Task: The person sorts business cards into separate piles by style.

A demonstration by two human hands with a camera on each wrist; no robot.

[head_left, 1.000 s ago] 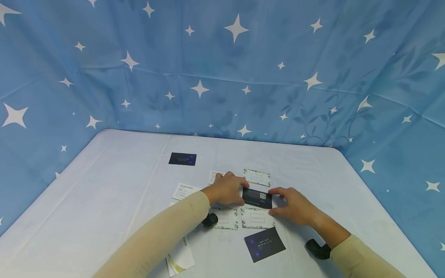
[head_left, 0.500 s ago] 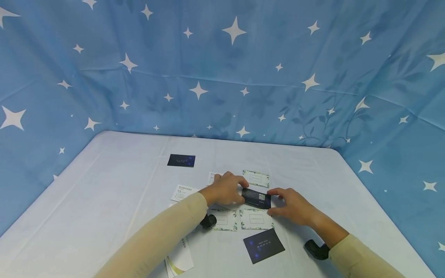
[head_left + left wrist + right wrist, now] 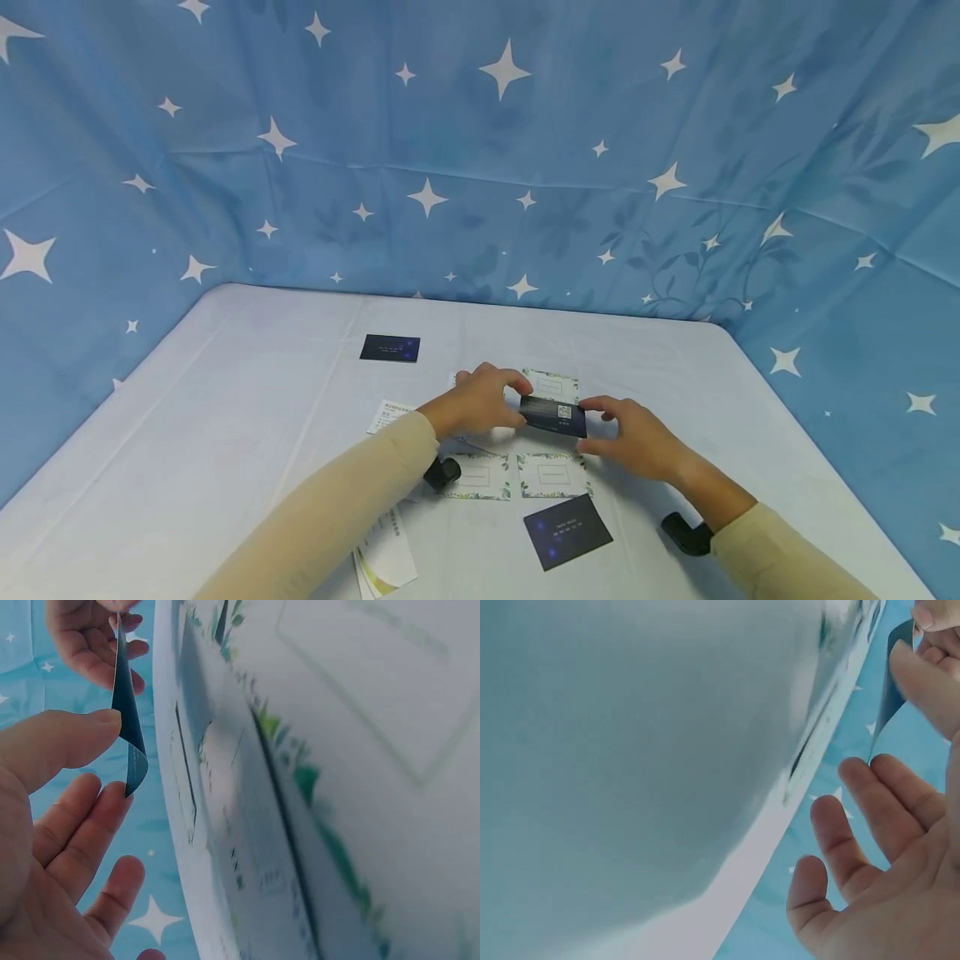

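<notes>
Lying closest to us, left of middle on the white-covered desk (image 3: 150, 417), are overlapping white paper cards with a gold-green curve (image 3: 390, 554). To their right, a dark navy rectangular card with blue glints (image 3: 567, 532) sits askew. Just beyond come two white cards bordered with green leaves (image 3: 553, 476), side by side, and now the action! Left hand (image 3: 487, 402) and right hand (image 3: 637, 435), one at each end of a dark rectangular card with a QR code (image 3: 551, 415), up off the desk and right of its middle. Both pinch, thumb at one long edge, fingertips at the other, parted only by the card's width; spare fingers curl loosely. It bows under that squeeze! The step looks like a two-handed hold clear of the desk, and the next move seems to call for light, even pressure, no creasing.

Further on, white cards with dark print (image 3: 390, 414) peek past the left arm, a third leaf-bordered card (image 3: 551, 384) lies behind the held one, and a second navy card (image 3: 390, 348) rests nearest the far edge.

Lettering? Pale lines on navy, Chinese-looking characters on white, all too small to read; no brand legible.
</notes>
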